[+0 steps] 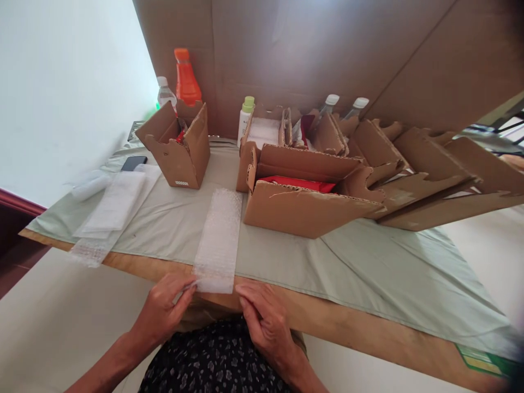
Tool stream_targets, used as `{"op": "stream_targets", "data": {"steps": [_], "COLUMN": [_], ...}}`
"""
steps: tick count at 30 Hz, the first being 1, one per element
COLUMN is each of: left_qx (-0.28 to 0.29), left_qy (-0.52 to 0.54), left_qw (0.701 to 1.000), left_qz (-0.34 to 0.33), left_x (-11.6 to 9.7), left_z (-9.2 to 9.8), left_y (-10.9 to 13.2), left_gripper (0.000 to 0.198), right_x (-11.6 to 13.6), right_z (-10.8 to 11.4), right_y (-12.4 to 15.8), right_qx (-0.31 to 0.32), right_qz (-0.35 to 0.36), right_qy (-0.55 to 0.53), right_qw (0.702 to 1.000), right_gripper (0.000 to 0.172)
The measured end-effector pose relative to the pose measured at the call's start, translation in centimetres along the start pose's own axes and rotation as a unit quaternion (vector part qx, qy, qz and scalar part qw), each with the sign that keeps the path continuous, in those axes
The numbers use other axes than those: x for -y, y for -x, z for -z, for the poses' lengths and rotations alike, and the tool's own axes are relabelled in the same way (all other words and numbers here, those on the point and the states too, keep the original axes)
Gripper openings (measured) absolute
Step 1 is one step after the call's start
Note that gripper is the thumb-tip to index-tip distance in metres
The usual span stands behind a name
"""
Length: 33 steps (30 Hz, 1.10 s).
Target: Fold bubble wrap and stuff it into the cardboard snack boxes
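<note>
A strip of bubble wrap (219, 234) lies flat on the cloth, its near end reaching over the table's front edge. My left hand (166, 305) pinches the near left corner of that strip between thumb and fingers. At the near right corner, my right hand (264, 319) has its fingers closed together on the strip's edge. More bubble wrap sheets (114, 202) lie in a loose stack to the left.
A cardboard box (186, 161) stands behind left; another (303, 213) holds a red packet (301, 184). Further cardboard boxes (413, 191) extend right. Bottles, including an orange one (187, 82), line the back. A dark phone (134, 162) lies behind the sheets.
</note>
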<state>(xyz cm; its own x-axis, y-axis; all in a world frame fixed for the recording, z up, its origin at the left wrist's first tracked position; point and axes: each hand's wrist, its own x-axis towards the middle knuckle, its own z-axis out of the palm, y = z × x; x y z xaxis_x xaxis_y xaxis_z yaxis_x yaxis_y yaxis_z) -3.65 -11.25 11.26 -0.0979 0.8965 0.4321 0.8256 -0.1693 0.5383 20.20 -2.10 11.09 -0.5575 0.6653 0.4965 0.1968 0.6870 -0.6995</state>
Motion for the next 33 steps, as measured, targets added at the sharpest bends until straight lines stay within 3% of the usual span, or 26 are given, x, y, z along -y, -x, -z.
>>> {"op": "stream_targets", "data": {"steps": [3, 6, 11, 15, 20, 23, 25, 28, 33], "left_qx": [0.025, 0.066, 0.064, 0.024, 0.064, 0.073, 0.071, 0.062, 0.018], "left_qy": [-0.001, -0.019, -0.095, -0.087, -0.015, 0.023, 0.026, 0.005, -0.042], "left_qw": [0.998, 0.995, 0.993, 0.996, 0.995, 0.995, 0.997, 0.998, 0.999], "left_qz": [0.055, 0.076, 0.033, -0.019, -0.079, -0.057, -0.029, -0.001, 0.001], "left_x": [0.4, 1.2, 1.7, 0.7, -0.4, -0.3, 0.0, 0.6, 0.7], "left_z": [-0.7, -1.5, -2.2, -1.5, -0.4, -0.3, -0.6, -1.5, -2.0], "left_y": [-1.7, -3.1, -3.4, -2.4, -1.6, -1.3, -1.3, -1.5, -1.9], "left_gripper": [0.02, 0.029, 0.035, 0.036, 0.025, 0.025, 0.025, 0.02, 0.021], "right_x": [0.9, 0.8, -0.5, -1.1, -0.7, -0.4, -0.3, -0.3, -0.3], "right_z": [0.6, 0.4, -0.7, -1.2, -1.0, -0.7, -0.5, -0.3, -0.6], "right_y": [-0.3, -1.0, -2.5, -3.0, -3.3, -3.3, -3.1, -2.8, -2.9], "right_qx": [0.005, 0.085, 0.208, 0.178, 0.173, 0.182, 0.156, 0.116, 0.207], "right_qz": [0.02, 0.035, 0.022, 0.028, -0.004, -0.054, -0.071, -0.03, 0.035], "right_qy": [0.021, 0.082, 0.154, 0.145, 0.076, 0.042, 0.048, 0.101, 0.148], "right_qw": [1.0, 0.992, 0.966, 0.973, 0.982, 0.981, 0.984, 0.988, 0.966], "right_gripper": [0.034, 0.034, 0.037, 0.028, 0.028, 0.024, 0.024, 0.027, 0.027]}}
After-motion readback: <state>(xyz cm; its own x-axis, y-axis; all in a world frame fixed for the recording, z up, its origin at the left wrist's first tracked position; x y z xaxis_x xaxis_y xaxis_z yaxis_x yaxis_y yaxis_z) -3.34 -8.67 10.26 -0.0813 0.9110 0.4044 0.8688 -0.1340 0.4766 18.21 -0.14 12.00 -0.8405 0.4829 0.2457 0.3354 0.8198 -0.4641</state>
